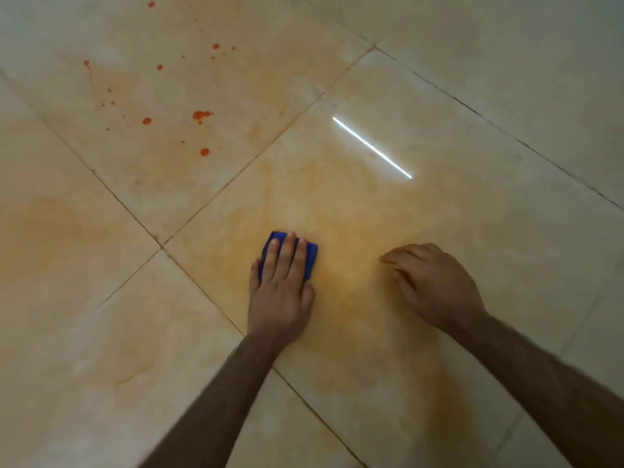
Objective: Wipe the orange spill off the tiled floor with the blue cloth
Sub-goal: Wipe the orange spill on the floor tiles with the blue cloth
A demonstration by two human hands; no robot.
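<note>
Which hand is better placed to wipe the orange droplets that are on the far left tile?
Probably the left hand. It already presses flat on the blue cloth, on the side nearer the orange droplets. The right hand rests on the floor, farther right, without any cloth.

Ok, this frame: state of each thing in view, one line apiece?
left hand: pressed flat on the cloth, fingers spread.
right hand: empty, fingers curled, resting on the floor.
blue cloth: folded, pinned on the tile.
orange smear: spread thin, not gone.
red-orange drops: unwiped, far tile.
tiled floor: glossy, stained.
</note>
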